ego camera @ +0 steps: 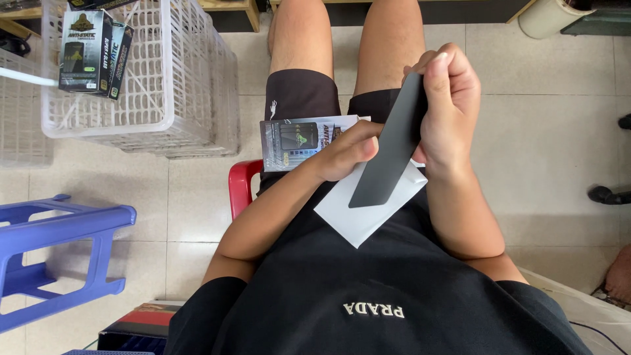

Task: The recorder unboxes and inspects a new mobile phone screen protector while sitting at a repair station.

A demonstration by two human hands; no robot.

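Dark grey and flat, the thin sheet is what I see in the right hand. The fingers of this hand are closed around the upper end of the sheet, thumb on one side and the other fingers on the other side, so the hand is narrow and it holds the sheet. The sheet goes down from the right hand in a slant, and its lower end lies over a white envelope, which is just under both hands, on the lap.

The left hand is just beside the right one, on its left. It is closed too. Its fingers pinch the white envelope near the upper edge, and they touch the side of the grey sheet. I cannot tell if the lower end of the sheet is inside the envelope or only on top of it.

Behind the left hand, touching the back of it, a printed retail box rests on the thigh. Below the left forearm I see the edge of a red stool. Well apart from the left hand, up and to the left, stands a white plastic basket with two similar boxes in it. A blue stool stands far left of the left elbow.
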